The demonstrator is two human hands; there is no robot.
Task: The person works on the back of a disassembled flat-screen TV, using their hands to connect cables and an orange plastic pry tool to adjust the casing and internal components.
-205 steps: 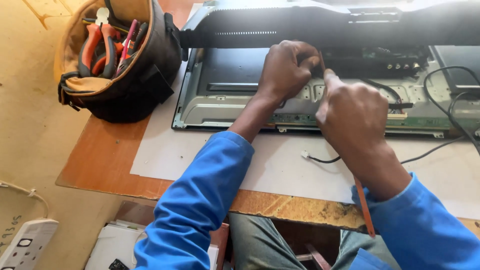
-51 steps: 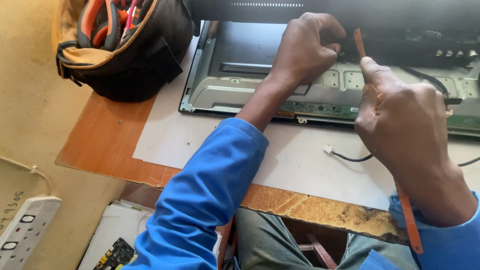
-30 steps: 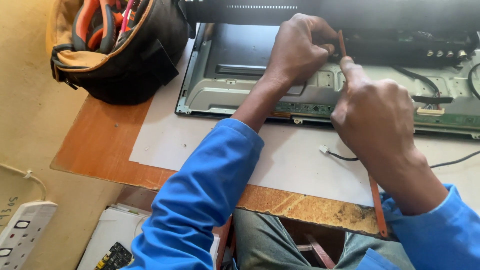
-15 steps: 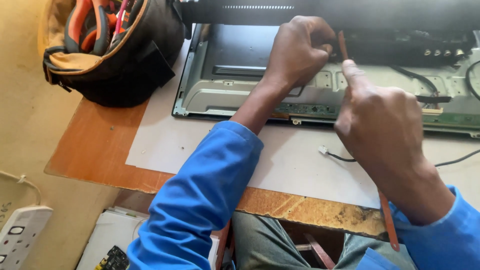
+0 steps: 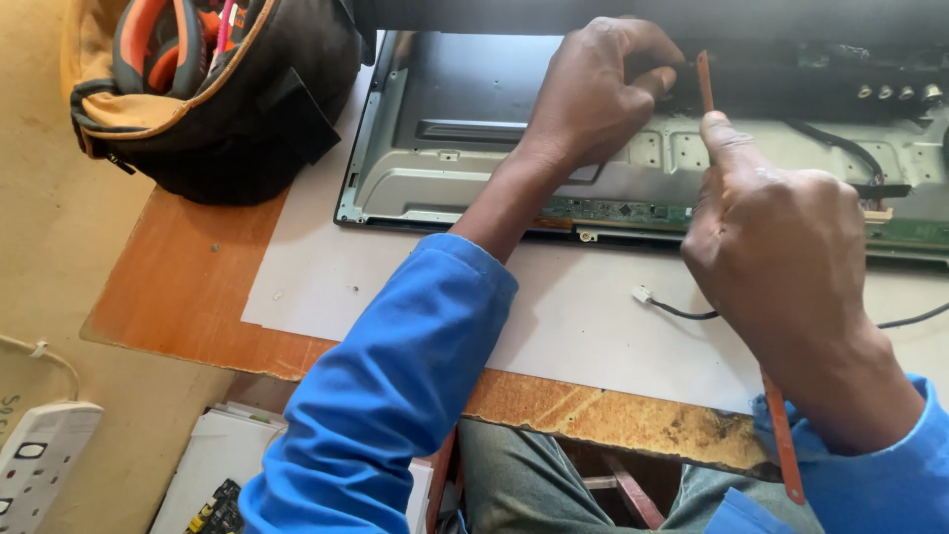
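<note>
An opened flat screen panel (image 5: 465,158) lies on its face on the table, showing its grey metal back and a narrow green circuit board (image 5: 613,210). My left hand (image 5: 603,89) reaches over it, fingers curled on a dark part at the panel's upper edge. My right hand (image 5: 781,247) holds a long thin orange-red strip (image 5: 703,84). The strip's tip points up beside my left fingers, and its tail sticks out below my wrist. Both sleeves are blue.
A black and orange tool bag (image 5: 217,89) with tools in it stands at the table's left. A white sheet (image 5: 593,326) covers the wooden tabletop (image 5: 188,297). A black cable with a white plug (image 5: 643,295) lies on the sheet. A white power strip (image 5: 40,460) is on the floor at the left.
Since the oldest frame my right hand has brought the strip's tip up next to my left fingers. Over the last second both hands have hardly moved; the view has drifted a little.
</note>
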